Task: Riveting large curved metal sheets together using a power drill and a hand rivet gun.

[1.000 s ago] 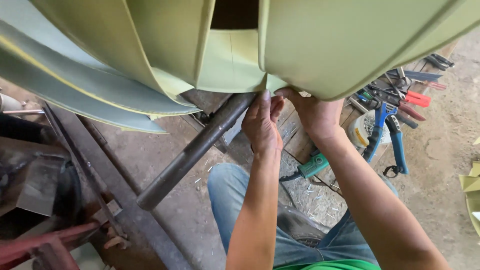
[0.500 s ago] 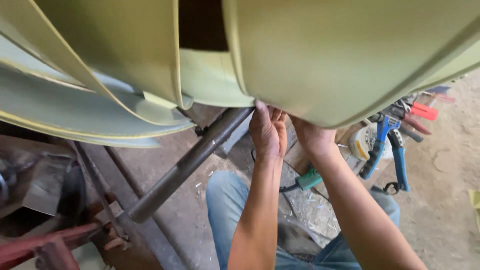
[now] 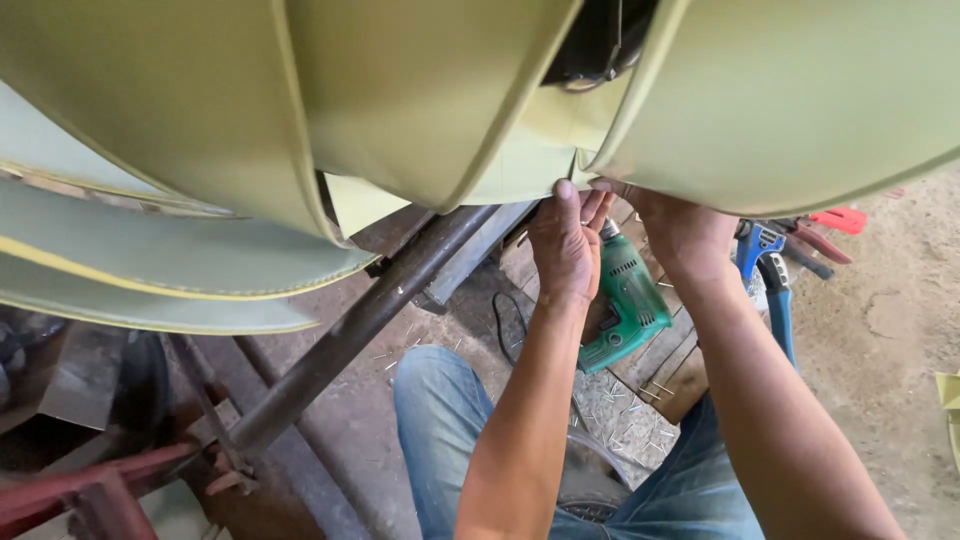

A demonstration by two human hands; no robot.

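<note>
Hands: left hand [image 3: 566, 240] and right hand [image 3: 680, 228] both pinch lower edge of pale-green upholstery cover [image 3: 800, 100]; green drill [image 3: 625, 305] lies below.

Setting: informal upholstery or repair workshop, floor-level work. Evidence: bare dirt ground [image 3: 890, 330]; rough wooden boards [image 3: 670, 370] strewn with small nails or staples [image 3: 625, 405]; green electric drill [image 3: 625, 300] with cord lying on the boards; blue-handled and red-handled pliers [image 3: 765, 255] nearby; dark steel pipe [image 3: 370, 315]; rusty red metal frame [image 3: 90, 485]; large pale green padded panels with piped seams [image 3: 420, 90] overhead.
</note>
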